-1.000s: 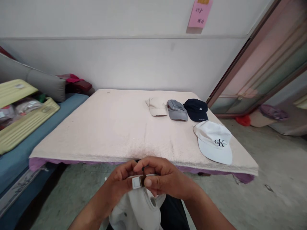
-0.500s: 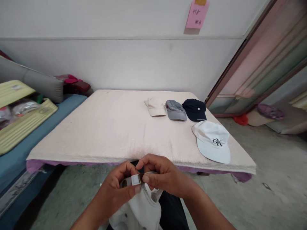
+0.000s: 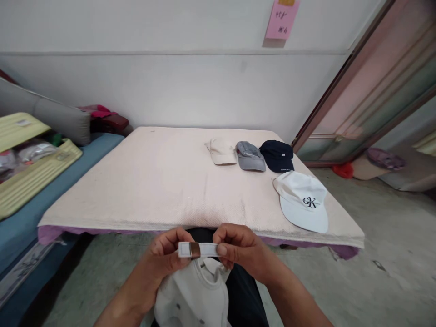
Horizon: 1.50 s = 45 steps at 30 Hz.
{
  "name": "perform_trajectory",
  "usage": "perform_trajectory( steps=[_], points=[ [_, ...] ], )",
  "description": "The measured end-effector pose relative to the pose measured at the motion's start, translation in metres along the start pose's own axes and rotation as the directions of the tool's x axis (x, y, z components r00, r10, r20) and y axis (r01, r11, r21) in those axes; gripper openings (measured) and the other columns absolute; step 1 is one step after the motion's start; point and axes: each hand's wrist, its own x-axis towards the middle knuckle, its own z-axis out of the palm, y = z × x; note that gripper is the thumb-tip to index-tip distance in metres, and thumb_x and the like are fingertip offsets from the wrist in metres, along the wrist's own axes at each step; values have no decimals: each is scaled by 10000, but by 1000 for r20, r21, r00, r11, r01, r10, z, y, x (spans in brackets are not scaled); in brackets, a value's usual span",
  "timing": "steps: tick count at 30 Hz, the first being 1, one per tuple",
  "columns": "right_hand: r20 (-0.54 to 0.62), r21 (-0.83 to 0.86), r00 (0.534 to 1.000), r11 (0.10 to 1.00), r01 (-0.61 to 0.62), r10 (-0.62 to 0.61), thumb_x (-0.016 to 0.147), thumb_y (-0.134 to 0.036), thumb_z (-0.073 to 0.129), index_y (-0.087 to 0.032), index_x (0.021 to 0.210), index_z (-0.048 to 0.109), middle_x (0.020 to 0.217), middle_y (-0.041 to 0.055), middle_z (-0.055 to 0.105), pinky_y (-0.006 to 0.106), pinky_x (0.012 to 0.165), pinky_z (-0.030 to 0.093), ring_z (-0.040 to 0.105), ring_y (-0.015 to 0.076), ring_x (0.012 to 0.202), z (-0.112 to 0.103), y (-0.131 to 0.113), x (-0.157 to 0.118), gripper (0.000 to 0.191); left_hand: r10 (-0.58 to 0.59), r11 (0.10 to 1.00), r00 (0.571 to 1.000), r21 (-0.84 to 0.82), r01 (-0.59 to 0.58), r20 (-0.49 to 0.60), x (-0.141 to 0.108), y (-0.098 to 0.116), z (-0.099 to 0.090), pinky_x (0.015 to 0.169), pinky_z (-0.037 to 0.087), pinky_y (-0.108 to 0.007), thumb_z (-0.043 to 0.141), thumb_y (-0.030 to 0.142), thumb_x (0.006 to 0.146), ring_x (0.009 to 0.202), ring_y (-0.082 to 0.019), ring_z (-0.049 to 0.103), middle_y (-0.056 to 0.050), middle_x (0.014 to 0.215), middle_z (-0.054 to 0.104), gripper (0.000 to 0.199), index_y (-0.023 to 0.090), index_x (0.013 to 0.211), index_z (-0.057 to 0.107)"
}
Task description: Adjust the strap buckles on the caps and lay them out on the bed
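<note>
A white cap (image 3: 192, 295) hangs below my hands in front of the table's near edge. Its white strap (image 3: 208, 250) stretches level between them, with a brown loop (image 3: 195, 250) around it. My left hand (image 3: 166, 254) pinches the strap's left end, and my right hand (image 3: 240, 247) pinches it on the right. On the table (image 3: 153, 181) lie a cream cap (image 3: 222, 151), a grey cap (image 3: 250, 156), a navy cap (image 3: 277, 156) and a white cap with black letters (image 3: 301, 200).
To the left, a blue bed (image 3: 98, 150) holds a grey cushion (image 3: 61, 113) and yellow-green trays (image 3: 64, 159) around plastic packets. A pink note (image 3: 282, 20) is on the wall behind. A red item (image 3: 343, 170) lies on the floor at right.
My right hand has moved a little to the right, and the strap between my hands now shows as a longer, straight band. The caps on the table have not moved.
</note>
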Motion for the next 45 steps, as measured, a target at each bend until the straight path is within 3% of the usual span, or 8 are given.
perform_trajectory(
  steps=[7, 16, 21, 24, 32, 37, 42, 45],
  points=[
    [46, -28, 999, 1000, -1, 3, 768, -391, 691, -137, 746, 575, 551, -48, 488, 169, 438, 294, 371, 43, 468, 12, -11, 2, 281, 87, 946, 994, 307, -102, 63, -1, 5, 8, 520, 299, -191, 787, 357, 635, 575, -83, 403, 17, 646, 527, 275, 163, 764, 641],
    [-32, -210, 999, 978, 7, -14, 777, -339, 668, -148, 695, 545, 541, -61, 396, 183, 429, 215, 291, 50, 489, 16, -13, 7, 242, 28, 910, 970, 394, -124, 241, -4, 6, 0, 518, 262, -221, 726, 578, 602, 582, -99, 325, 29, 661, 443, 478, 183, 824, 575],
    [-61, -346, 998, 938, 7, -30, 797, -278, 642, -150, 701, 550, 558, -58, 396, 185, 443, 224, 294, 53, 510, 22, -18, 5, 185, 81, 873, 997, 483, -64, -15, -7, 4, 4, 509, 255, -211, 645, 487, 752, 558, -91, 335, 42, 606, 420, 323, 179, 760, 549],
    [-16, -269, 1000, 963, 10, -15, 810, -292, 635, -148, 753, 577, 559, -58, 406, 190, 444, 231, 306, 54, 503, 23, -19, 4, 165, 67, 880, 996, 474, -35, -50, -6, 4, 3, 511, 265, -213, 641, 486, 749, 552, -92, 347, 35, 591, 431, 332, 162, 715, 575],
    [-13, 90, 995, 991, 97, -96, 771, -299, 702, -147, 823, 598, 539, -76, 421, 167, 419, 242, 314, 35, 454, 25, -17, 6, 191, 9, 961, 998, 275, 7, -58, -6, 5, 4, 481, 303, -197, 704, 420, 701, 496, -82, 399, 25, 552, 497, 285, 149, 705, 618],
    [-63, 165, 994, 981, 99, -89, 771, -306, 707, -168, 844, 585, 546, -66, 496, 158, 386, 277, 373, 36, 401, 15, -12, 9, 198, -29, 1000, 999, -2, 29, -38, -2, 6, 8, 421, 319, -168, 736, 328, 679, 416, -61, 405, 23, 495, 519, 227, 141, 649, 612],
    [-20, 131, 987, 979, 159, -158, 775, -368, 696, -147, 908, 621, 738, 9, 600, 206, 561, 381, 526, 91, 621, -7, -2, 3, 269, -87, 941, 957, -338, -13, -278, 4, 17, 5, 479, 484, -234, 684, 192, 642, 470, -138, 581, -33, 589, 668, 101, 159, 736, 665],
    [51, 105, 996, 993, 61, -67, 706, -382, 748, -127, 859, 650, 764, 12, 583, 212, 594, 366, 509, 104, 678, -20, 14, -6, 313, -131, 888, 933, -458, -40, -336, 14, 24, -3, 529, 539, -285, 587, 188, 698, 528, -179, 644, -45, 615, 694, 67, 164, 662, 639]
  ],
)
